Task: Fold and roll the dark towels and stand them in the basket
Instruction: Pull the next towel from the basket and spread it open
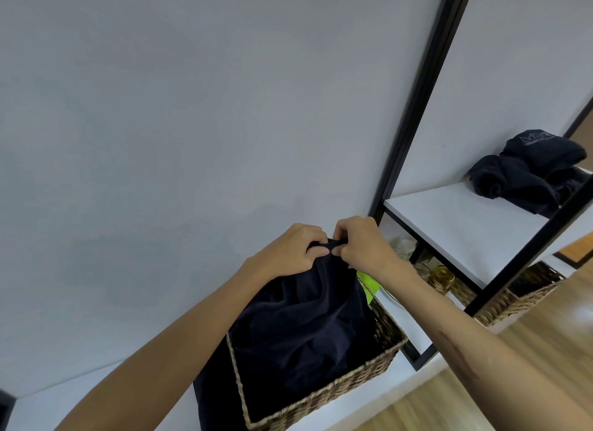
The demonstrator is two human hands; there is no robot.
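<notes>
My left hand (pixel 290 249) and right hand (pixel 362 243) pinch one edge of a dark towel (pixel 308 321), which hangs into the wicker basket (pixel 324 398). The basket sits on a white surface (pixel 64 408) against a grey wall (pixel 192 109). On the shelf (pixel 455 225) to the right lie more towels (pixel 529 174).

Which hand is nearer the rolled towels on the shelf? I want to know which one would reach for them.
Right. The right hand lies on the shelf's side, below-left of the rolled towels; the left hand is beside it, farther off.
</notes>
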